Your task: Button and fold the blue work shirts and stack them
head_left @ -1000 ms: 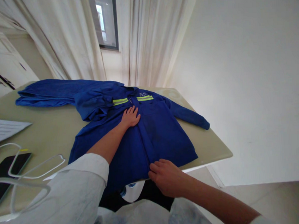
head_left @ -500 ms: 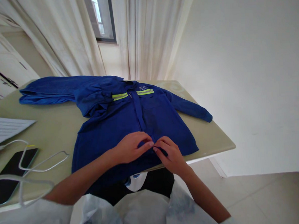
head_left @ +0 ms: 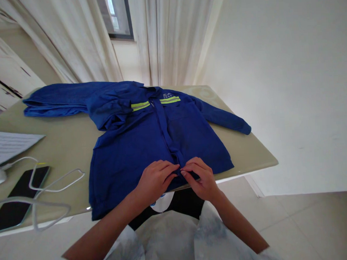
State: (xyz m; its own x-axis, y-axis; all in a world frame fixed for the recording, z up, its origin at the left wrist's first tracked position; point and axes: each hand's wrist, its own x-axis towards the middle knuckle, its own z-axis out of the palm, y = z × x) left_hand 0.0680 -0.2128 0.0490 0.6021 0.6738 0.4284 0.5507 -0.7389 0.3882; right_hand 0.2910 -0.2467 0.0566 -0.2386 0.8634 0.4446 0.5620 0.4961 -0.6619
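Jacket (head_left: 125, 155), blue, front up on table (head_left: 66, 139), hem at near edge. Chest marking (head_left: 167, 95), pale, too small to read, above yellow-green band (head_left: 170, 100). Left hand (head_left: 157, 179) and right hand (head_left: 203, 179): each pinching jacket cloth at lower front opening, hiding its end. Printed sheet (head_left: 11, 146), left: lines illegible. Phone (head_left: 17, 212), dark screen, crossed by white cable (head_left: 22, 199).
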